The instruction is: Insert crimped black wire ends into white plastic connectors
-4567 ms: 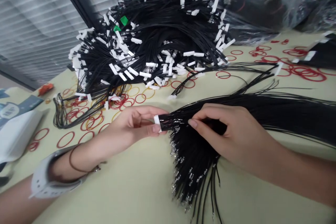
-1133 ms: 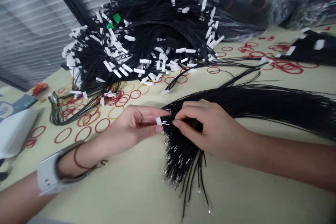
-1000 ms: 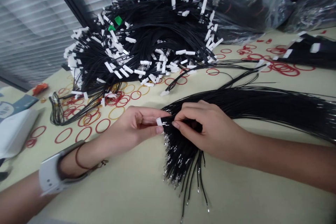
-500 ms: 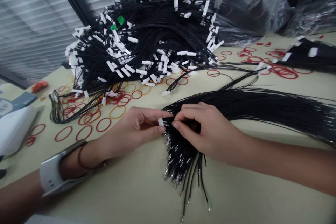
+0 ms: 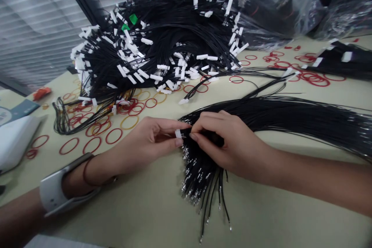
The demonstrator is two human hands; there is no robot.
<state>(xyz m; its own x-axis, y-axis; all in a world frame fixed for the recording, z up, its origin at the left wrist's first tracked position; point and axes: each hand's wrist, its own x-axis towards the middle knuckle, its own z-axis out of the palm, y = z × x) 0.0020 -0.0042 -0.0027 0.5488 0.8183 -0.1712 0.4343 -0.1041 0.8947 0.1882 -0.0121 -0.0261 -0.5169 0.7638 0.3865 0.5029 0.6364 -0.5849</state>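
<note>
The left hand [image 5: 148,138] pinches a small white plastic connector [image 5: 178,134] between thumb and forefinger, the pads pressed together on its narrow body. Just beside it, the right hand [image 5: 225,143] has thumb and fingertips closed on the thin black wires [image 5: 290,114] that appear to run from that connector; which strands it holds is hidden. The wires fan across the pale green table top [image 5: 151,217], most in a long sweep to the right, others in a loose tuft ending in tiny crimped metal terminals [image 5: 190,178]. They look light, soft and quick to tangle, the terminals delicate, so the firm connector seems the surest place to hold. Beyond lie scattered red and yellow rubber bands [image 5: 114,136], a large heap of wire harnesses [image 5: 162,35], a clear plastic bag [image 5: 267,4] and window blinds [image 5: 35,19].
</note>
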